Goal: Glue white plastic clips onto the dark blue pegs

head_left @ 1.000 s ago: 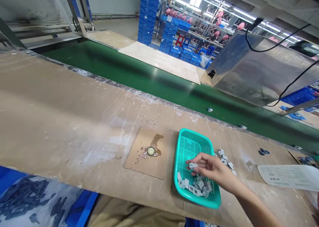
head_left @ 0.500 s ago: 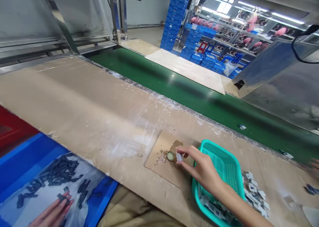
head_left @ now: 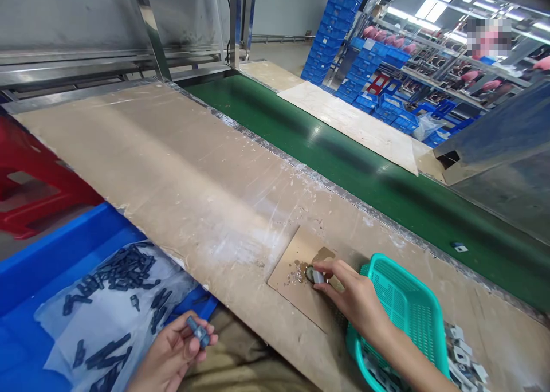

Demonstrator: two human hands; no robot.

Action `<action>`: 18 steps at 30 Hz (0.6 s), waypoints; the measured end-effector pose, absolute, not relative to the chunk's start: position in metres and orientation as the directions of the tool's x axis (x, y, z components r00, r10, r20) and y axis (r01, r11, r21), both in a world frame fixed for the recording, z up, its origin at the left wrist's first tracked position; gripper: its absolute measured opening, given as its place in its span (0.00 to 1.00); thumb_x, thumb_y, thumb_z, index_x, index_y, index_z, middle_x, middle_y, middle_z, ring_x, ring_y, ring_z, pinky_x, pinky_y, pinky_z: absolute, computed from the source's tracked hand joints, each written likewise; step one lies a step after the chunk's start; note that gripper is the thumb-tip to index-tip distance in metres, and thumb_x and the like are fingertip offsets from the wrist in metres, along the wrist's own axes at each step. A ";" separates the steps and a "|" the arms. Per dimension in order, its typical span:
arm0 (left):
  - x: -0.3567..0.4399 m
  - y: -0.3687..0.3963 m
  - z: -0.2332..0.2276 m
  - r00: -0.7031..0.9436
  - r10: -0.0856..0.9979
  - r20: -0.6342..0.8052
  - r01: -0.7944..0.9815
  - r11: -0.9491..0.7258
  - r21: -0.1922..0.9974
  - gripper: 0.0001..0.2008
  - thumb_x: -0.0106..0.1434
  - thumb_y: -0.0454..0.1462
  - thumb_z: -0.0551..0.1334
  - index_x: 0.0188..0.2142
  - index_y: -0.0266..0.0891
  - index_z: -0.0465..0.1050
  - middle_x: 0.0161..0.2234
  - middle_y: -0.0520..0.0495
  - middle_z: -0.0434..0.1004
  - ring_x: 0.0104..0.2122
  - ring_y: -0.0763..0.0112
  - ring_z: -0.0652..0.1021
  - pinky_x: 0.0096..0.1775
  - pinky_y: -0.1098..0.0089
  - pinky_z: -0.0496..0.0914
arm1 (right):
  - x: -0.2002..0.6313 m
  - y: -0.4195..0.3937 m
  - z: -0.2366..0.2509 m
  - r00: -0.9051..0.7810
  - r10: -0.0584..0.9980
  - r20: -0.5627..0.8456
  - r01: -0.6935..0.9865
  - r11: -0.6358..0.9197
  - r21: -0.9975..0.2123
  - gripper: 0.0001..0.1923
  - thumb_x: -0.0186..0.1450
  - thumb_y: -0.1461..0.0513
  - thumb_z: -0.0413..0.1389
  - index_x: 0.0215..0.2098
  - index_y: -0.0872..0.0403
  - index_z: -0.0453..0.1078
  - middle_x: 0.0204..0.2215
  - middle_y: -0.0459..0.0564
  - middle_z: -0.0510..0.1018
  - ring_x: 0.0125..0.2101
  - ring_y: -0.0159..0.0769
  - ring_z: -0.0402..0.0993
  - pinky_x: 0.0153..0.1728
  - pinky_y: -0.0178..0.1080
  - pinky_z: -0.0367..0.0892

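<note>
My left hand [head_left: 172, 349] is closed on a dark blue-grey stepped plastic part [head_left: 198, 331], held above the front edge of the blue bin [head_left: 47, 243]. In that bin, many similar dark parts [head_left: 124, 269] lie on a whitish plastic sheet [head_left: 60, 334]. Pinched between the thumb and fingers of my right hand [head_left: 356, 294] is a small pale block [head_left: 318, 277]. It is at a small round dish [head_left: 308, 273], partly hidden behind it; whether it touches the liquid I cannot tell. The dish sits on a wet-stained brown board [head_left: 292, 294].
A green plastic basket [head_left: 440, 317] stands beside my right forearm, with pale parts [head_left: 466, 352] heaped to its right. Beyond the worktable [head_left: 172, 157] runs a green belt [head_left: 352, 145] carrying a small part [head_left: 459, 247]. A red stool [head_left: 47, 180] is at left.
My left hand has come up from the loose parts toward the table edge with the dark part. My right hand has brought the pale block to the dish. The view has shifted left.
</note>
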State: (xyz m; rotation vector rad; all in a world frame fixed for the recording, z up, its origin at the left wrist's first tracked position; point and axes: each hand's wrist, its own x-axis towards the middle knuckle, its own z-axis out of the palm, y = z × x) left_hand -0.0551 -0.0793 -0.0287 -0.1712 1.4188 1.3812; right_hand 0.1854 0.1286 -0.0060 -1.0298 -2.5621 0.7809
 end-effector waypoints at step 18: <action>0.034 -0.007 -0.012 -0.098 0.771 -0.630 -0.838 0.277 0.469 0.23 0.38 0.41 0.75 0.33 0.32 0.77 0.25 0.45 0.77 0.23 0.74 0.76 0.26 0.77 0.70 | 0.181 0.080 0.046 -0.705 0.665 0.246 0.184 0.506 -0.842 0.22 0.57 0.67 0.65 0.47 0.44 0.70 0.36 0.48 0.79 0.36 0.41 0.75 0.33 0.41 0.73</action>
